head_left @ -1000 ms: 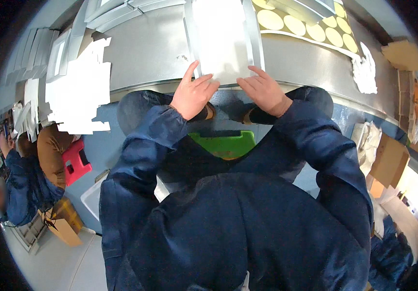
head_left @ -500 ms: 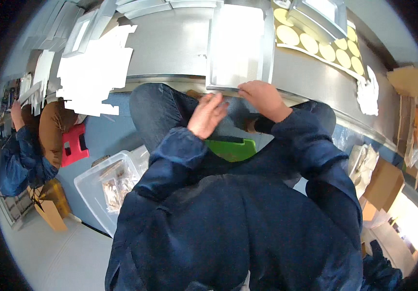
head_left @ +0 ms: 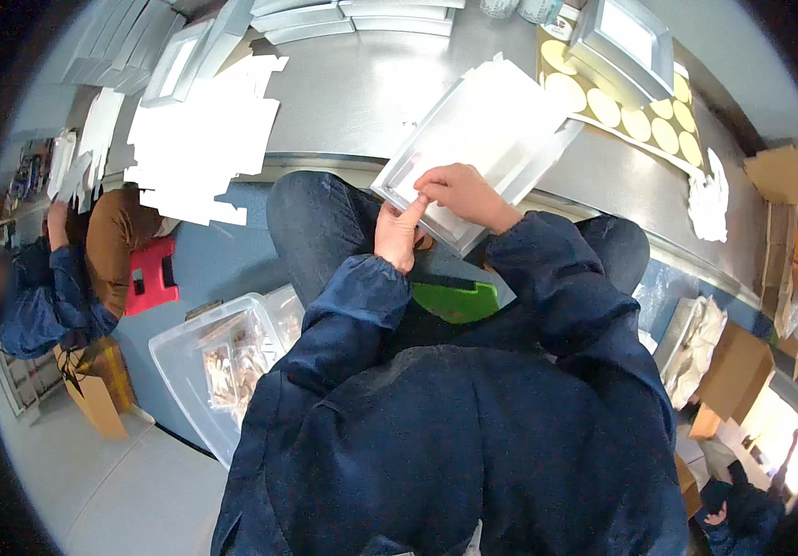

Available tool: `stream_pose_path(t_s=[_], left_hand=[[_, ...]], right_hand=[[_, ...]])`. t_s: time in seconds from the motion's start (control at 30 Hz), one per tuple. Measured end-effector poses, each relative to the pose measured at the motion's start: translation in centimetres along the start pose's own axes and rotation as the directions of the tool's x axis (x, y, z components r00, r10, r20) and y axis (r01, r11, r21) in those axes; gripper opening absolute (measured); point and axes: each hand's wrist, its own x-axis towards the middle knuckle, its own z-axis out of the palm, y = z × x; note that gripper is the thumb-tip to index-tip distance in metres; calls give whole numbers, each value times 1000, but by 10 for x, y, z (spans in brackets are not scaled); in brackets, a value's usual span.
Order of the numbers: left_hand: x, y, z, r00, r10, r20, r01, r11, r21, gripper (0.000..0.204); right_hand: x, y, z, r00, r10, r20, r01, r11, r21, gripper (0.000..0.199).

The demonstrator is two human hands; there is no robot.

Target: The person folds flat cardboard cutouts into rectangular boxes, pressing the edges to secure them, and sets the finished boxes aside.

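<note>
Left hand and right hand are now meeting, fingertips bunched at the near rim of the box; whether they are pinching it, I cannot tell. Across the counter the box is now slanting, not square, its near end overhanging within easier reach; white sheets are lying left, yellow labels crowding its right.

Shallow grey-edged white box, aslant

- Can read no words, numbers or signs anywhere.
- Cannot make out the tiny dark marking on the small white container beside the silver-grey rectangular frame.
</note>
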Motion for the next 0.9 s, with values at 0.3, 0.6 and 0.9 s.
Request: stream_pose_path(t_s=[0.3,0.6,0.9], left_hand=[[-29,85,28,961,158,226,-276,556,784,50],[-61,182,82,798,-33,601,-577,243,780,60],[-65,170,76,821,-77,566,-557,107,823,39]], right_hand=[[14,-96,-66,705,-705,83,565,486,-666,42],[-12,-165,-139,931,-113,347,177,971,-159,37],[-32,-136,-129,954,-77,290,79,997,5,31]])
